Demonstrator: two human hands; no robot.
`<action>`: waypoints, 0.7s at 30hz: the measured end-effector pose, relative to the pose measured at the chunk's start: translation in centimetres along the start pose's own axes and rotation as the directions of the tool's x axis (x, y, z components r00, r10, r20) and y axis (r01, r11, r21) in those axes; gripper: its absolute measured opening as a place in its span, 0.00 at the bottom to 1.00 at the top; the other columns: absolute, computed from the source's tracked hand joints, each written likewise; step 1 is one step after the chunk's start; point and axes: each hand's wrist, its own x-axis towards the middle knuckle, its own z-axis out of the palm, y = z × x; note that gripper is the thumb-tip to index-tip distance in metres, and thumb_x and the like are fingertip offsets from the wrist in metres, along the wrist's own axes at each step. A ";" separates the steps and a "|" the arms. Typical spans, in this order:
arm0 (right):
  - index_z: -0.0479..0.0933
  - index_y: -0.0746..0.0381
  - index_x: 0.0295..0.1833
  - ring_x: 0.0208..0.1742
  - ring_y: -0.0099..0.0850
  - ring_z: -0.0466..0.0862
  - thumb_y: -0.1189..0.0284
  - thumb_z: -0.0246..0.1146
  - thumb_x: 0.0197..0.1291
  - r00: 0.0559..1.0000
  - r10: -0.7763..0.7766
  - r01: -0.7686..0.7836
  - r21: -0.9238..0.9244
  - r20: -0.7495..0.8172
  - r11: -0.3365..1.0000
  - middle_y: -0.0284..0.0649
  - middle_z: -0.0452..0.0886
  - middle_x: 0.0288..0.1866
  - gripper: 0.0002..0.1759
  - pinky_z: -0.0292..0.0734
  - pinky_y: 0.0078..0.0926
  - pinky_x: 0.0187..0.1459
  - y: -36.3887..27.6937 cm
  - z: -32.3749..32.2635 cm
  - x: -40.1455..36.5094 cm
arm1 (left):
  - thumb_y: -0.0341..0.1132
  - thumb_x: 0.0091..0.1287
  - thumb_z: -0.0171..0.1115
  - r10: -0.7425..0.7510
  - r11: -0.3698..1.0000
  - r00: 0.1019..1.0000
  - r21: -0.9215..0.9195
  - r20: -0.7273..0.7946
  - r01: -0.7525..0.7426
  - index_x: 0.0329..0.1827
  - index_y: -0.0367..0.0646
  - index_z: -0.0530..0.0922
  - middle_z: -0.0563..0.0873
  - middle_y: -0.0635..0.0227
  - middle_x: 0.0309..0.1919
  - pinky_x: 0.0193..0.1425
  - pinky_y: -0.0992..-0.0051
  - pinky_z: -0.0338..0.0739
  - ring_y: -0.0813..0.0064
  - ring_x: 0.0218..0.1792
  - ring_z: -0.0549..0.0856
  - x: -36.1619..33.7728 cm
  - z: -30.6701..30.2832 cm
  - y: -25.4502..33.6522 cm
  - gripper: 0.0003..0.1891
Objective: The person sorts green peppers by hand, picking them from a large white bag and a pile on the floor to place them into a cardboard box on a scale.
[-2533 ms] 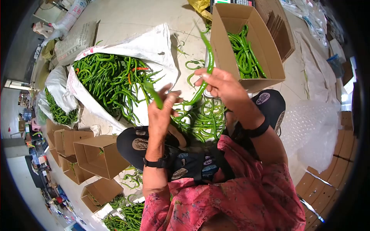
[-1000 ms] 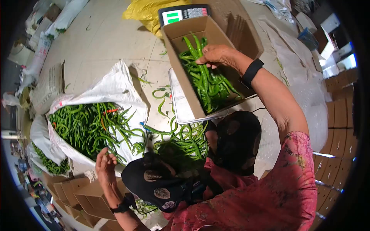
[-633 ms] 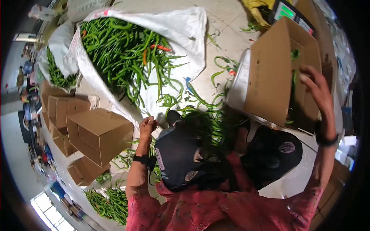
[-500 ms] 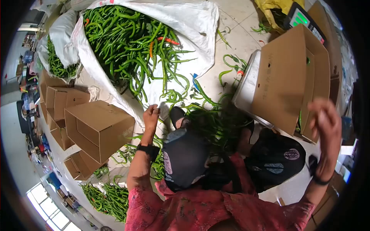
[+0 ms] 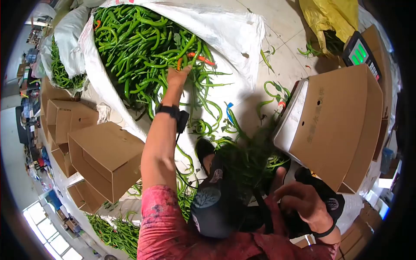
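White plastic, the sack (image 5: 234, 34) lies mouth-open, probably to keep its peppers (image 5: 134, 56) within reach; the box (image 5: 329, 125) sits on the scale (image 5: 292, 117), presumably for weighing. The left hand (image 5: 177, 79) rests among the peppers, arm stretched out (whether it grips one, I cannot tell). The right hand (image 5: 303, 203) hovers near the knee (image 5: 318, 184), fingers loosely bent, nothing visible in it.

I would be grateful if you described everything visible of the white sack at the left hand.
The white sack looks like woven plastic, with reddish marks at its top edge. It lies open on the tiled floor, one flap spread wide, with a dark spot. Green peppers and a few red and orange peppers fill it and spill from its mouth, where the left hand reaches among them.
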 end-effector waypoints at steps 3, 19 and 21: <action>0.79 0.67 0.54 0.41 0.24 0.83 0.73 0.57 0.67 0.998 0.028 -0.025 -0.052 0.064 0.998 0.38 0.85 0.43 0.14 0.76 0.21 0.48 -0.7 -0.2 1.0 | 0.35 0.55 0.79 -0.235 0.885 0.929 -0.333 0.285 0.326 0.68 0.23 0.58 0.84 0.54 0.46 0.44 0.68 0.81 0.67 0.44 0.84 2.4 5.4 -3.0 0.45; 0.79 0.68 0.52 0.38 0.22 0.80 0.74 0.57 0.67 0.997 0.037 -0.051 0.230 0.065 0.972 0.37 0.84 0.42 0.12 0.75 0.20 0.43 1.4 0.8 2.4 | 0.38 0.72 0.58 -0.118 0.792 0.947 -0.546 0.300 0.272 0.60 0.39 0.73 0.82 0.71 0.28 0.28 0.82 0.67 0.86 0.25 0.74 -15.6 -11.7 -1.9 0.18; 0.79 0.67 0.52 0.38 0.21 0.80 0.73 0.57 0.67 0.997 0.007 -0.021 0.197 0.072 0.980 0.36 0.84 0.42 0.12 0.75 0.20 0.43 1.7 1.0 2.2 | 0.37 0.71 0.60 -0.127 0.801 0.940 -0.526 0.317 0.285 0.60 0.39 0.73 0.82 0.72 0.28 0.27 0.82 0.66 0.87 0.24 0.72 -17.8 -13.5 -0.3 0.18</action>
